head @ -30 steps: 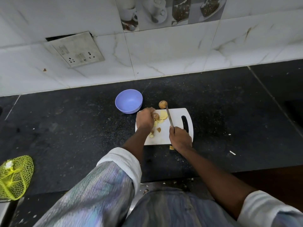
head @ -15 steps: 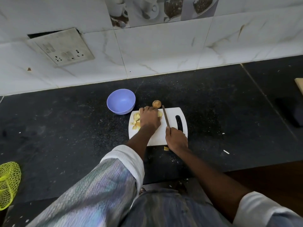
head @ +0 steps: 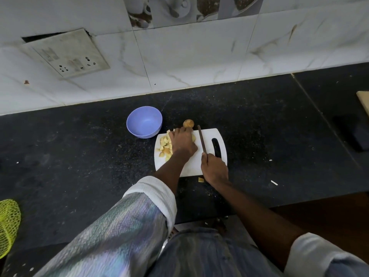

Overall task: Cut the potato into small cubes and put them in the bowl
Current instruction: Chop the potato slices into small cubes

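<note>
A white cutting board (head: 222, 137) lies on the black counter. On its left side sits a pile of cut potato cubes (head: 165, 145). My left hand (head: 182, 143) rests flat over more potato on the board, and a yellow piece (head: 193, 138) peeks out at its right edge. My right hand (head: 214, 168) grips the knife handle, with the knife blade (head: 201, 140) pointing away just right of my left hand. A small whole potato (head: 188, 123) sits at the board's far edge. The empty purple bowl (head: 144, 121) stands just left of the board.
One stray potato piece (head: 201, 179) lies on the counter by the board's near edge. A yellow mesh bag (head: 8, 222) is at the far left. A dark object (head: 359, 134) and a wooden edge (head: 364, 100) sit at the right. The tiled wall with a switch plate (head: 65, 54) rises behind.
My left hand went from curled on a potato piece to lying flat farther up the board. The cut cubes now lie gathered at the board's left. The knife stays in my right hand.
</note>
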